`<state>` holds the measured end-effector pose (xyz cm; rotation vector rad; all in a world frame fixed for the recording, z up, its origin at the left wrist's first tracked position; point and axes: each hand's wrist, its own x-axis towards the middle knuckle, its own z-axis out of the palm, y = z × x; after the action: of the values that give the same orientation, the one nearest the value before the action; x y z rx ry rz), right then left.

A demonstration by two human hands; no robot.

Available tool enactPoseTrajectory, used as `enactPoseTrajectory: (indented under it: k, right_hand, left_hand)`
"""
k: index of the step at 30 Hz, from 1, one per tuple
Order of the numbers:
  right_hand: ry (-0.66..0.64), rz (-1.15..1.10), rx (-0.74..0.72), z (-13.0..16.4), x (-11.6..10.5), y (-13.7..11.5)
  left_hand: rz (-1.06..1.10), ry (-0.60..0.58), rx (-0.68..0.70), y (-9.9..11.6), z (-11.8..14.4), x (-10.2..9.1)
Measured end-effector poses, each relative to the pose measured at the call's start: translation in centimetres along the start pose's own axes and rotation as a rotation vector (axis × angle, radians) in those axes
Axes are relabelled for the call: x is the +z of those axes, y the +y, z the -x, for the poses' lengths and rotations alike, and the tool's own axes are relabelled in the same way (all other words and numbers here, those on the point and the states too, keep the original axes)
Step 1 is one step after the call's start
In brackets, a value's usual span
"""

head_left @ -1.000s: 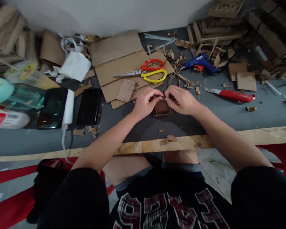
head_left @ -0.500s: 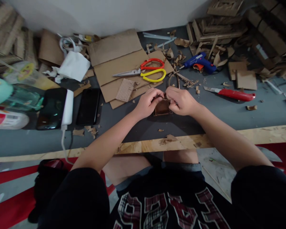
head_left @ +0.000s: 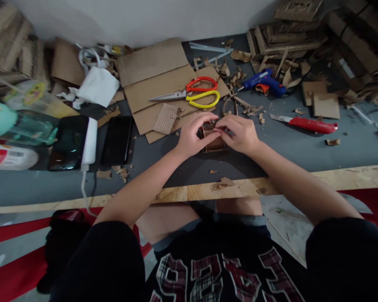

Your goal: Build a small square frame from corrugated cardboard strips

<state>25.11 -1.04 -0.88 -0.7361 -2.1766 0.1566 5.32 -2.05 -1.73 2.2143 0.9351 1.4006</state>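
Note:
A small brown cardboard piece (head_left: pixel 214 144) lies on the grey table (head_left: pixel 302 147) at the middle, partly hidden under my fingers. My left hand (head_left: pixel 192 134) presses on its left side with the fingers reaching over its top. On the right side, my right hand (head_left: pixel 237 132) pinches a thin strip of corrugated card against its top edge. Both hands touch each other over the piece. Red and yellow scissors (head_left: pixel 195 94) rest on flat cardboard sheets (head_left: pixel 157 79) just beyond my hands.
A blue glue gun (head_left: pixel 264 82) and a red utility knife (head_left: pixel 308 124) lie to the right. Two dark phones (head_left: pixel 116 140) and a white charger (head_left: pixel 90 140) sit left. Cardboard scraps and stacks crowd the back right. A wooden strip (head_left: pixel 271 186) edges the table's front.
Both hands have come down onto the cardboard piece, and my fingers now spread flatter over its top instead of pinching above it.

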Motion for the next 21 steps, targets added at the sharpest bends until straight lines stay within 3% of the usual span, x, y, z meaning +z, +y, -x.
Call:
enactPoseTrajectory:
  k: [2, 7, 12, 16, 21]
  right_hand:
    - [-0.016, 0.006, -0.016, 0.08, 0.1, 0.02]
    - [0.021, -0.047, 0.034, 0.02, 0.08, 0.05]
    - [0.026, -0.043, 0.03, -0.06, -0.06, -0.01]
    - [0.025, 0.002, 0.047, -0.1, 0.04, -0.22]
    - [0.016, 0.059, 0.145, -0.08, 0.26, -0.39]
  left_hand:
    - [-0.02, 0.018, 0.03, -0.24, 0.03, 0.04]
    - [0.013, 0.095, -0.05, -1.01, 0.25, 0.35]
    - [0.007, 0.137, -0.083, -0.41, 0.63, 0.6]
    - [0.006, 0.191, -0.193, -0.33, 0.87, 0.73]
    - [0.009, 0.12, -0.192, -0.55, 0.73, 0.57]
